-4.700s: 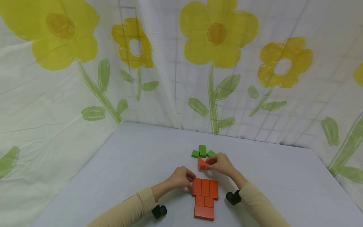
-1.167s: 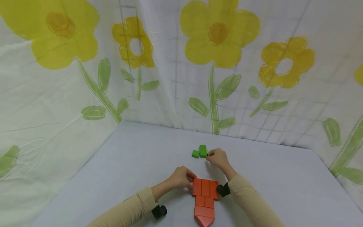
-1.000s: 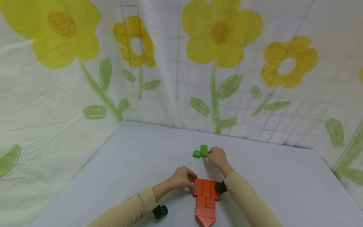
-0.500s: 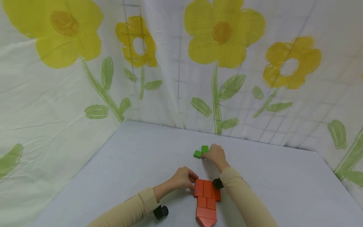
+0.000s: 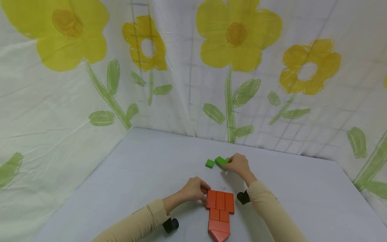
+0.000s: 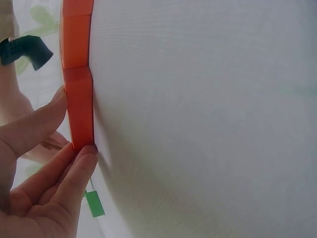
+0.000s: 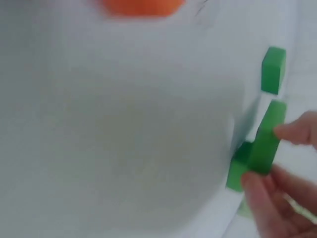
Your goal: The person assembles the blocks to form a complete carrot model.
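Flat red and orange-red wooden blocks [image 5: 220,201] lie joined on the table, with a triangular block [image 5: 219,235] at the near end. At the far left corner, my left hand [image 5: 192,190] holds the edge of a red block [image 6: 79,106], thumb on its side and fingers at its end. Farther back, my right hand [image 5: 240,165] pinches a long green block [image 7: 267,139], which lies slanted. One small green block [image 7: 238,167] is beside it, mostly hidden by the hand in the head view. Another small green block [image 5: 210,163] sits apart to the left.
Pale cloth covers the table [image 5: 145,168]. Behind it hangs a white curtain [image 5: 181,84] printed with yellow flowers. Black camera mounts show under both wrists, the right one [image 5: 243,198] close beside the red blocks.
The triangular block, earlier in my right hand, now lies at the near end of the red blocks. My right hand moved to the green blocks; the long one has turned slantwise. The left hand stayed.
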Tool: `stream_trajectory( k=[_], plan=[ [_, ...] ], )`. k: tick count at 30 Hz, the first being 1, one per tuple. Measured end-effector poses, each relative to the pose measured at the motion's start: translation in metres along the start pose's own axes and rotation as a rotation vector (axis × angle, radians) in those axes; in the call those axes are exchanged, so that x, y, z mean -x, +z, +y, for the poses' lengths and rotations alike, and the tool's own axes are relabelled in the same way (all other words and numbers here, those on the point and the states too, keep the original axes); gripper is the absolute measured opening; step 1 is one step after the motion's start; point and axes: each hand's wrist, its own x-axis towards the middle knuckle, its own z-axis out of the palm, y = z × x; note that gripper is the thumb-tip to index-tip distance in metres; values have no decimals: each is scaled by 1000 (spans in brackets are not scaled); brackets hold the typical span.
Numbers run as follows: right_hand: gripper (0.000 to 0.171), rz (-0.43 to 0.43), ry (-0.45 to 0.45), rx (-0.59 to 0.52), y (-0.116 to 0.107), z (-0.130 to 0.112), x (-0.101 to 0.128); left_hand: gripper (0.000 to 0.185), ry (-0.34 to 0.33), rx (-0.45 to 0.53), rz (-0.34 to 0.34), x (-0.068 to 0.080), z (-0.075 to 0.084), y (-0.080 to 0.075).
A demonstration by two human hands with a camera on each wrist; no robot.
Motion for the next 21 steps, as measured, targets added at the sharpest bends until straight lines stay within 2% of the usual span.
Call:
stream_trajectory(
  k=[4, 12, 21],
  plan=[
    [32, -49, -95, -53, -5, 14, 13, 39, -2, -7, 4, 0, 0, 1],
    [31, -251, -326, -177, -9, 28, 40, 39, -3, -10, 4, -2, -1, 0],
    [29, -344, -424, -183, -6, 30, 46, 39, -7, 6, 8, 0, -1, 0]
  ],
)
